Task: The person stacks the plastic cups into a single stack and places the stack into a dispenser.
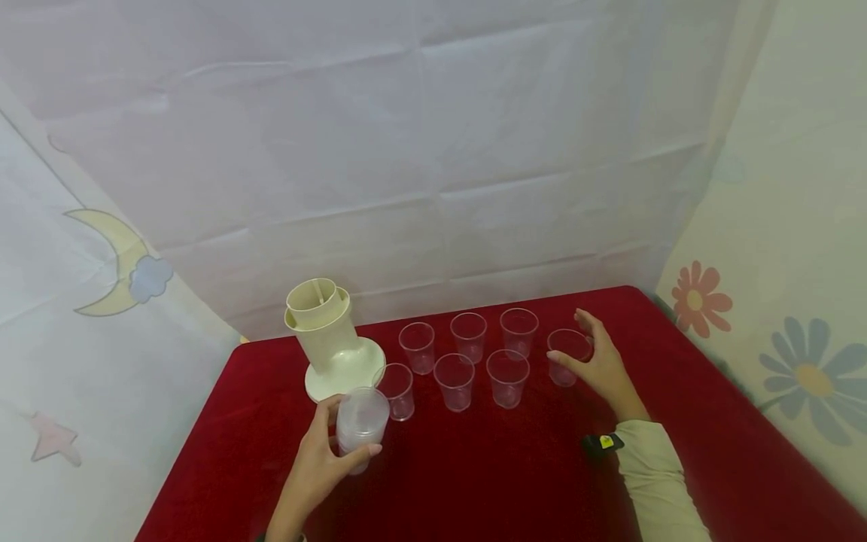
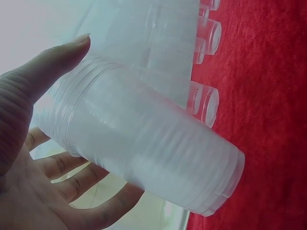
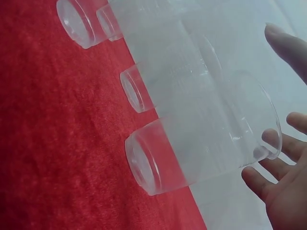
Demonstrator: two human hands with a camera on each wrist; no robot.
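My left hand (image 1: 323, 450) grips a stack of nested clear plastic cups (image 1: 362, 425), thumb on one side and fingers curled on the other. In the left wrist view the stack (image 2: 158, 139) tilts, its bases pointing to the lower right. At the right end of the cups, my right hand (image 1: 603, 366) reaches around a single clear plastic cup (image 1: 567, 360), thumb and fingers spread to either side. In the right wrist view fingertips lie right at the rim of this cup (image 3: 168, 158), while the thumb (image 3: 288, 45) stands away from it.
Several more clear cups stand upright in two rows, among them a front cup (image 1: 455, 382) and a back cup (image 1: 469, 336). A cream plastic tube on a round base (image 1: 332, 339) stands behind the left hand. Red cloth (image 1: 460, 482) covers the table; white sheets (image 1: 420, 150) hang behind.
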